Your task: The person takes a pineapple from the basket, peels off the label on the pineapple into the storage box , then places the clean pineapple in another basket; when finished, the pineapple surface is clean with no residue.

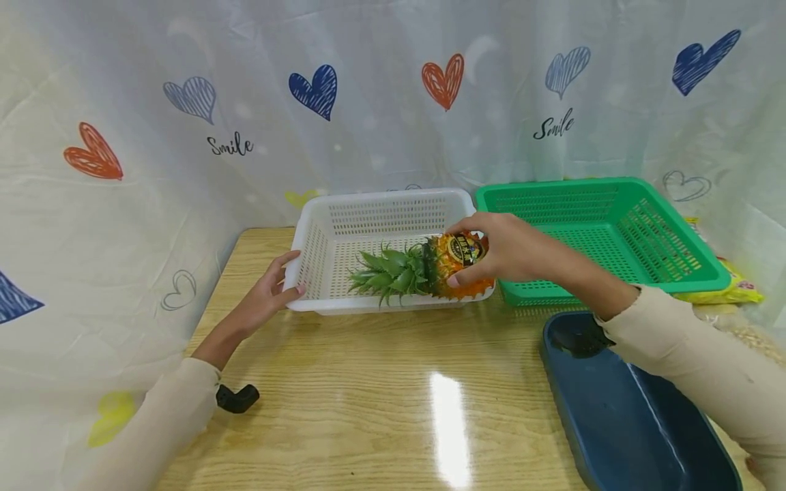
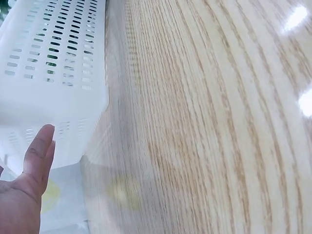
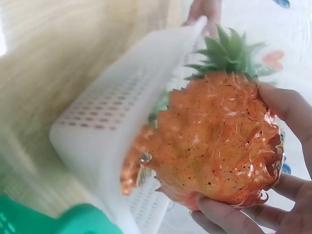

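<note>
Right hand (image 1: 512,249) is gripping the pineapple (image 1: 430,269), fingers curled round its body, holding it on its side over the near right corner of the white basket (image 1: 381,204), crown pointing left. Left hand (image 1: 270,293) is resting on the basket's left end, fingers straight, nothing clamped. Green basket (image 1: 614,198) is sitting just right of the white one, blue tub (image 1: 620,423) nearer the person.
</note>
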Demonstrator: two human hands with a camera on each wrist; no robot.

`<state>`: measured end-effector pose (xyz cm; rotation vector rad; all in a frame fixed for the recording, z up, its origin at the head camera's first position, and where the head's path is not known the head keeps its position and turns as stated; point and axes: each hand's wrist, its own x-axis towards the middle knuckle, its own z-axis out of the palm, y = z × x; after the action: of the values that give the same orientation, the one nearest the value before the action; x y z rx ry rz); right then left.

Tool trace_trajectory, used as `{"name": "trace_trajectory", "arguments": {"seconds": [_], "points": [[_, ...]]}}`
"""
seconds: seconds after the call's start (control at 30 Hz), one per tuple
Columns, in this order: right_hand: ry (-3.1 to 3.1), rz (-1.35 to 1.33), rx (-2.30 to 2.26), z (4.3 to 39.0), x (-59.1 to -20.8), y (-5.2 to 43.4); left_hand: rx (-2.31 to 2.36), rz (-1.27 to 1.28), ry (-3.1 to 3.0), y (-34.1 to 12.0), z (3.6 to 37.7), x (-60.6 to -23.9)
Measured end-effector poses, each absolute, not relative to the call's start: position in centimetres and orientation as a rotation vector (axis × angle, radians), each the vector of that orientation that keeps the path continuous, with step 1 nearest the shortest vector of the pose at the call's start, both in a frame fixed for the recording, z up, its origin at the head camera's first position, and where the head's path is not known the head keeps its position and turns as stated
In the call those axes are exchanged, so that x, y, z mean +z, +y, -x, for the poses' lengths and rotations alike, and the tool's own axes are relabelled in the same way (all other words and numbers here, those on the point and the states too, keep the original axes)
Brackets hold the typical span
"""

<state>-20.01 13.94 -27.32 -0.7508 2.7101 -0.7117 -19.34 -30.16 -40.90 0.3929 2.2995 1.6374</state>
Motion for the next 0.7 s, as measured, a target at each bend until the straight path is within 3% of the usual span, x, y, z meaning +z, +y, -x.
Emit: {"name": "trace_trajectory", "arguments": {"seconds": [0.7], "points": [[2.556,0.852,-0.769,13.1,-30.3,15.1,1.627,-0.393,2.304,-30.2,19.2,-40.8]]}}
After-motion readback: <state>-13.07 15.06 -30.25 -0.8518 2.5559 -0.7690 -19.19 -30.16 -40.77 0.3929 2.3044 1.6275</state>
